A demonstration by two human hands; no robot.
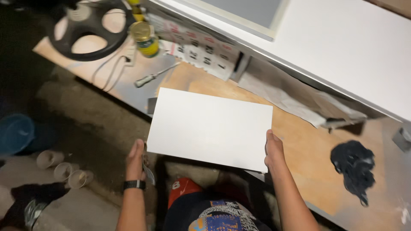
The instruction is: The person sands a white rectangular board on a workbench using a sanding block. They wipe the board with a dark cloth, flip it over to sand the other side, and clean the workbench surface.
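Observation:
A white rectangular board (209, 126) lies across the near edge of a worn wooden workbench (299, 141). My right hand (274, 149) grips its near right corner, thumb on top. My left hand (137, 160) is at the board's near left corner, fingers under the edge, with a black watch on the wrist. A small grey object shows beside the left palm; what it is cannot be told.
A screwdriver (150, 78), a yellow-green can (145, 38), a black wheel-shaped object (92, 28) and a calendar sheet (197, 47) lie at the bench's back. A dark cloth (354, 167) sits right. A large white panel (334, 38) leans behind. Several cups (64, 169) stand on the floor.

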